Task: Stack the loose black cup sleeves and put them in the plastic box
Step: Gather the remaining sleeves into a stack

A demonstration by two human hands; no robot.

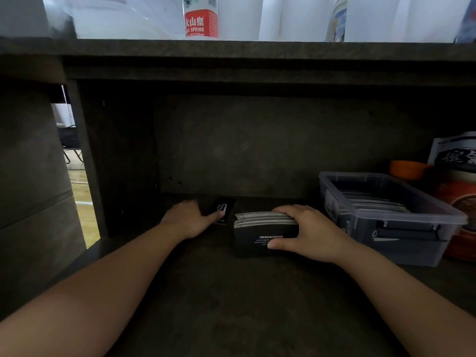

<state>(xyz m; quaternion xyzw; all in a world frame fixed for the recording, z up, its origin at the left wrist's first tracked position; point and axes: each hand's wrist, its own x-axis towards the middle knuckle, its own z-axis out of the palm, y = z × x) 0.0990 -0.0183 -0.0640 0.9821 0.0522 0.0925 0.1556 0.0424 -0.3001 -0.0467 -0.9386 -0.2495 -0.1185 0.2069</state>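
Observation:
A thick stack of black cup sleeves (257, 235) printed "DRINK&COFFEE" stands on the dark shelf. My right hand (306, 233) grips it, fingers over the top edge and thumb on the front face. One loose black sleeve (223, 208) lies flat just behind and left of the stack. My left hand (189, 217) rests on the shelf beside it, a fingertip touching the sleeve's near edge. The clear plastic box (401, 240) sits to the right of the stack with several sleeves lying inside it.
An orange lid (409, 170) and printed packages (458, 161) crowd the right behind the box. A shelf board runs overhead, with a water bottle (201, 21) above it. The cabinet's left wall (85, 155) and back panel close in the space.

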